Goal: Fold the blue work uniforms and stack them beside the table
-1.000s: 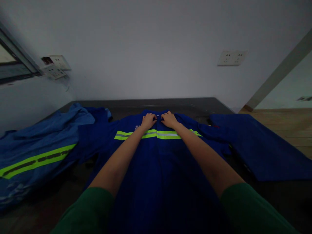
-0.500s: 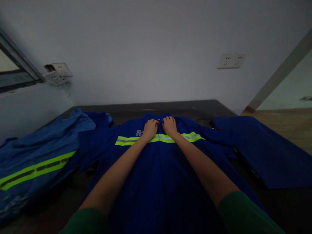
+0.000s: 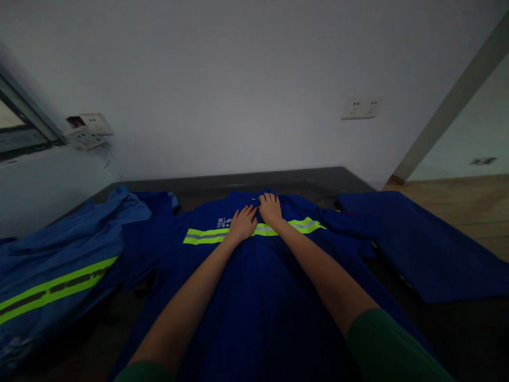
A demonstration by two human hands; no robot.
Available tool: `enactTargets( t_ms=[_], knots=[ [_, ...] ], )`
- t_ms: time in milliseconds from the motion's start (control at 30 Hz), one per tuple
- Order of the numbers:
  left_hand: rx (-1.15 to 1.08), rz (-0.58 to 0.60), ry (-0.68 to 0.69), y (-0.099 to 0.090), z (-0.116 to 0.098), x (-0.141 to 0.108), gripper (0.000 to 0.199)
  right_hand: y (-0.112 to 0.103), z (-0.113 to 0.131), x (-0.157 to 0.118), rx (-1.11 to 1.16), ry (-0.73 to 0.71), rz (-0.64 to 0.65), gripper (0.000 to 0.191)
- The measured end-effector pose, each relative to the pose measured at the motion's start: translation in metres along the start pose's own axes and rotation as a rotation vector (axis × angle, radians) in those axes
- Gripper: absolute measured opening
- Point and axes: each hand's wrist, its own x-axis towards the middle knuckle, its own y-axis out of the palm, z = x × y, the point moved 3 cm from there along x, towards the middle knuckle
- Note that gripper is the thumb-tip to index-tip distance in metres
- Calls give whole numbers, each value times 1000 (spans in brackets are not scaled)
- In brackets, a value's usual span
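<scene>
A dark blue work jacket (image 3: 222, 276) lies spread front up, its collar towards the wall and its sleeves out to both sides. A yellow-green reflective band crosses its chest, with a white print above the band on the left. My left hand (image 3: 243, 224) rests flat on the chest beside the front opening, fingers stretched and slightly apart. Higher up, at the right side of the collar, my right hand (image 3: 271, 210) has its fingers bent over the cloth; its fingertips are partly hidden.
On the left lies a lighter blue garment (image 3: 71, 254) with a reflective band. A folded blue cloth (image 3: 421, 249) lies to the right. The dark table (image 3: 278, 179) meets a wall with a double socket (image 3: 361, 107); more sockets (image 3: 89, 132) are at the left corner.
My left hand has slid from the collar down onto the chest, and its fingers have straightened. My right hand stays by the collar. The view has shifted slightly.
</scene>
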Motion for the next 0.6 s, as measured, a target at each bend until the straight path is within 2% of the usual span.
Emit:
enactTargets(
  t_ms=[67, 133, 200, 300, 400, 467, 533, 600],
  knots=[
    [16, 15, -3, 0, -1, 0, 49, -11, -7, -1, 9, -34, -22, 34],
    [16, 32, -5, 0, -1, -1, 50, -28, -24, -2, 3, -38, -45, 36],
    [14, 44, -4, 1, 0, 0, 51, -47, -54, -4, -15, 14, -32, 36],
    [7, 54, -4, 3, 1, 1, 52, -80, -118, -15, -3, 166, 62, 36],
    [12, 59, -5, 5, 3, 3, 52, -114, -185, -39, 68, 285, 142, 32],
    [23, 73, -8, 7, 4, 3, 52, -133, -218, -63, 155, 281, 207, 34],
    [33, 91, -9, 7, 4, 3, 53, -144, -238, -89, 256, 241, 276, 42],
    [46, 105, -7, 8, 3, 3, 54, -147, -243, -115, 310, 185, 338, 53]
  ],
)
